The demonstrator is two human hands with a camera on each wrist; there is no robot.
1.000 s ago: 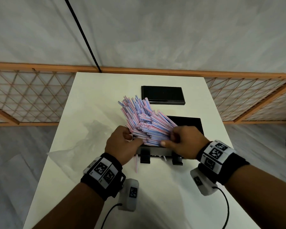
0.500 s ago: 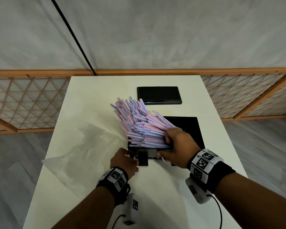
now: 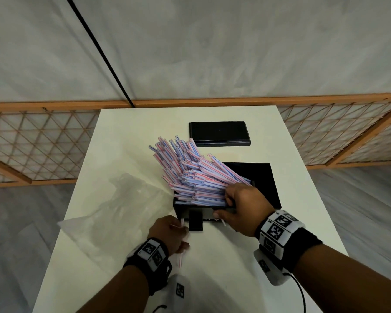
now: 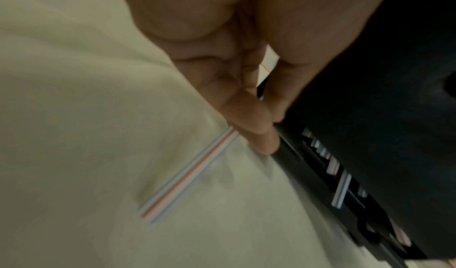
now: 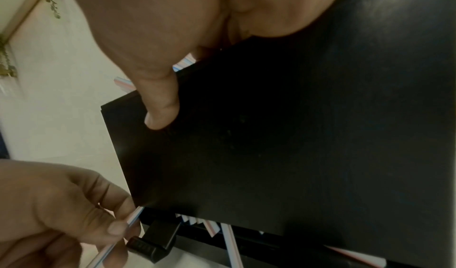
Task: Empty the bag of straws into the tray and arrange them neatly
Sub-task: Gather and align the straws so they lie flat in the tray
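Head view: the left hand [image 3: 167,233] has dropped from the bundle of pink-and-blue striped straws [image 3: 194,175] to pinch one stray straw [image 3: 180,256] on the white table [image 3: 246,256]. The right hand [image 3: 242,208] clamps the bundle against the black box tray [image 3: 264,184], so tidying has begun. The clear plastic bag [image 3: 113,213] lies empty at left.

Left wrist view: fingertips [image 4: 261,135] meet the stray beside the tray's front edge.

Right wrist view: the thumb [image 5: 160,104] presses the tray wall; open table lies left.

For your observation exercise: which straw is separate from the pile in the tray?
The single straw pinched by the left hand, near the table's front; all others lie heaped in the tray.
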